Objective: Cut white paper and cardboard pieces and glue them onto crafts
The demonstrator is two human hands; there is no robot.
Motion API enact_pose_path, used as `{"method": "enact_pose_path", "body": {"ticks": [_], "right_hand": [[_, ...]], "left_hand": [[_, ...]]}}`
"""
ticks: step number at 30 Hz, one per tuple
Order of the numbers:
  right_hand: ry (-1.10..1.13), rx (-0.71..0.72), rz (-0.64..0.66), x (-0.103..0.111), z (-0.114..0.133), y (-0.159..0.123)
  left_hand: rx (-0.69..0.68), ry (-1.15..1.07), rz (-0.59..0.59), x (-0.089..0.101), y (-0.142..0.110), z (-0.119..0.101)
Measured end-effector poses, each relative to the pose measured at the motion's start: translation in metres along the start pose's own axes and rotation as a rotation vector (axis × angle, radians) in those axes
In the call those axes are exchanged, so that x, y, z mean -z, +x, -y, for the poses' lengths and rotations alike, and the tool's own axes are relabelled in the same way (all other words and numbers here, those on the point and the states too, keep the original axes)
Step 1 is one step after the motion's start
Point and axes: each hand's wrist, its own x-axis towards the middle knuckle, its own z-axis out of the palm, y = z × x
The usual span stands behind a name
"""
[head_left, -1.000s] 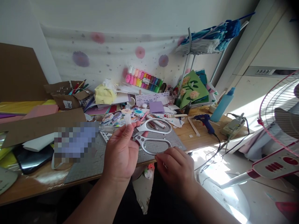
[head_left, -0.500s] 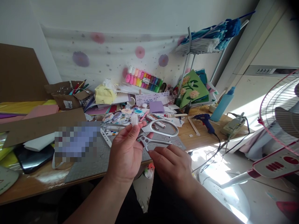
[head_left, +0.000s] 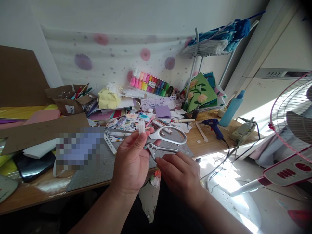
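Hidden: blades of scissors (head_left: 153, 149) hard to make out behind left hand (head_left: 131, 161); lower loop partly covered | Scissors: mid-frame, long axis roughly sideways, loops rightward | Clear strip (head_left: 141, 126): mid-frame, near upright, base covered | Left: thumb and fingers pinching strip | Right hand (head_left: 181, 175): fingers curled around lower loop

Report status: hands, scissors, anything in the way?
Left hand holds translucent piece, scissors near pivot; right hand on lower handle. Handles spread apart. Pens, paper cutouts beyond, seemingly not blocking.

Glue gun (head_left: 214, 128) right of scissors (head_left: 151, 147)
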Motion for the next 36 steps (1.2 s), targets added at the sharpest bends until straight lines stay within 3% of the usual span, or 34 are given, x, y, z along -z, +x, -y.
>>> {"method": "enact_pose_path", "body": {"ticks": [13, 22, 31, 36], "right_hand": [[0.094, -0.020, -0.006, 0.001, -0.003, -0.005], [0.273, -0.208, 0.188, -0.002, -0.003, 0.003], [0.278, -0.357, 0.371, -0.003, -0.006, 0.010], [0.248, -0.344, 0.340, -0.004, -0.005, 0.011]], "left_hand": [[0.002, 0.027, 0.019, -0.005, -0.004, -0.003], [0.015, 0.111, -0.079, -0.007, -0.004, 0.000], [0.055, 0.131, -0.140, -0.009, -0.004, 0.002], [0.069, 0.112, -0.140, -0.010, -0.004, 0.004]]}}
